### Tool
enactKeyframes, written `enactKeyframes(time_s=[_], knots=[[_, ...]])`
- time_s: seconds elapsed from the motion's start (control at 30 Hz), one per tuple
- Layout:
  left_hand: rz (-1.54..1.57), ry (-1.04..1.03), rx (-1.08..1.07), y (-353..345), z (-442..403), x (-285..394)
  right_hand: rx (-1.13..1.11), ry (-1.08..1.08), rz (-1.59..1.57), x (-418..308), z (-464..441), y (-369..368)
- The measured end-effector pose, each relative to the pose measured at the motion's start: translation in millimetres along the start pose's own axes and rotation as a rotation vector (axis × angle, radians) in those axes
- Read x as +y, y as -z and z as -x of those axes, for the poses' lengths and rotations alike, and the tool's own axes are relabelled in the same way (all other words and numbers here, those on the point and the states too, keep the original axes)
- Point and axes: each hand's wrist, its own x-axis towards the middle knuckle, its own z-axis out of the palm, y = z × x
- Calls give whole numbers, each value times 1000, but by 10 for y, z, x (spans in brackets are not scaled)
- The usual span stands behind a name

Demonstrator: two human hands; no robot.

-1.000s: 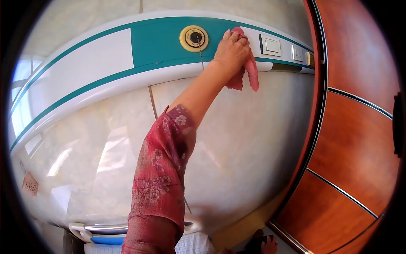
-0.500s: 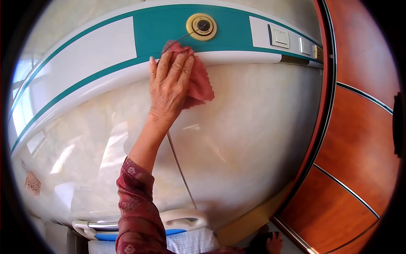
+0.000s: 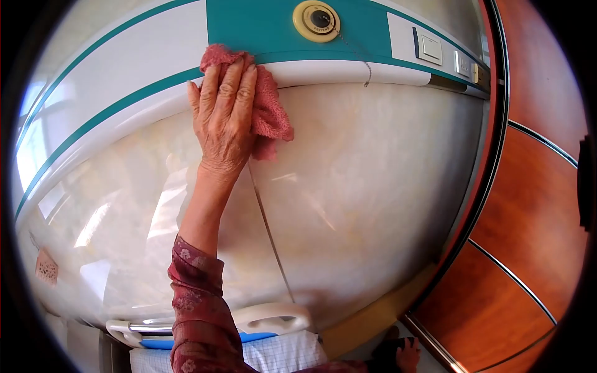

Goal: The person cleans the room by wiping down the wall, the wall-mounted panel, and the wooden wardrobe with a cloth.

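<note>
My left hand [image 3: 225, 118] presses a pink-red cloth [image 3: 270, 109] against the teal and white wall panel [image 3: 261, 37]. Its fingers lie along the cloth, whose loose part hangs to the right over the panel's lower rail. To the right of the hand is a round cream fixture [image 3: 316, 21] with a dark centre and a thin bead chain [image 3: 356, 50] dangling from it. Low at the right, my right hand [image 3: 408, 355] shows small and partly cut off, with its fingers apart and nothing visible in them.
A light switch [image 3: 428, 46] and sockets [image 3: 462, 63] sit on the panel's right end. Beside them stands an orange-brown wooden cabinet [image 3: 535, 199]. Below is a bed with a cream and blue headboard [image 3: 273, 318] and a checked sheet [image 3: 286, 353]. Glossy marble-like wall [image 3: 360, 186] lies between.
My left hand has slid left along the panel with the cloth, away from the round fixture. The chain, earlier drawn toward the hand, now hangs down to the right. The view has shifted slightly.
</note>
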Motion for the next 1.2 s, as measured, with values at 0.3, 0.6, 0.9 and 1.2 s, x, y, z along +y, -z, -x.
enactKeyframes(time_s=[0.3, 0.6, 0.9, 1.2], knots=[[71, -350, -195, -502, -11, 579, -36, -5, 11, -117, 55, 168], [-81, -48, -132, -27, 233, 185, -120, -134, -66, -90, 96, 199], [-162, 310, -117, 391, 801, -310, -149, -127, -88, -116, 13, 220], [82, 79, -417, 143, 897, 563, 104, -71, -153, 142, -53, -176]])
